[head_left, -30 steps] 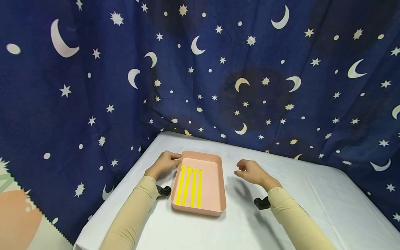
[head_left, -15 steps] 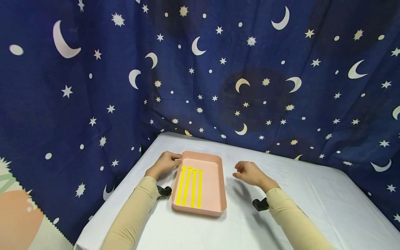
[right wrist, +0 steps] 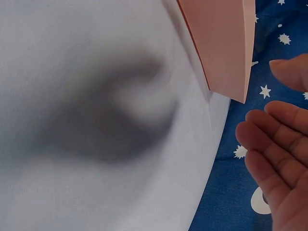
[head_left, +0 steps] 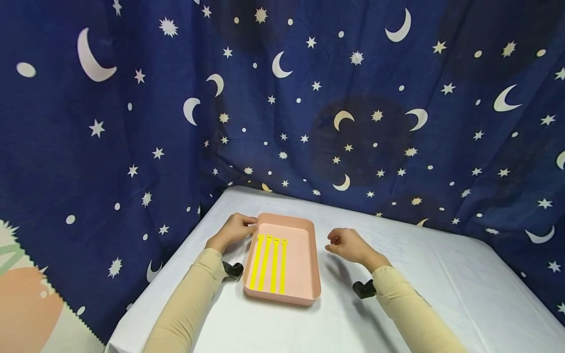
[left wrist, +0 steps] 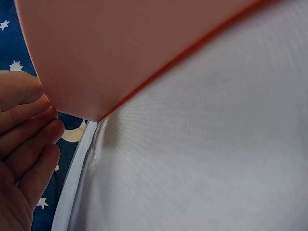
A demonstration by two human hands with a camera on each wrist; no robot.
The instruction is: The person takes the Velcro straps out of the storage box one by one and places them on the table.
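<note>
A shallow pink tray [head_left: 302,264] lies on the white-covered table. Along its left half, several flat yellow straps [head_left: 282,267] with slotted heads lie side by side, heads toward the far end. My left hand [head_left: 233,228] holds the tray's rim near its far left corner; in the left wrist view the thumb [left wrist: 19,87] reaches over the edge of the wall, the other fingers outside it. My right hand [head_left: 349,244] hovers to the right of the tray, apart from it, with loosely curled fingers and nothing between them. The right wrist view shows its palm side beside the tray's wall [right wrist: 221,43].
The white tablecloth [head_left: 397,235] reaches back to a dark blue curtain [head_left: 371,162] printed with moons and stars. Black wrist-worn devices [head_left: 364,289] show at both cuffs. A pale printed cloth [head_left: 33,299] shows at the lower left.
My right hand has moved slightly left toward the tray, its fingers curling a little more. The left hand, tray and straps have kept their places.
</note>
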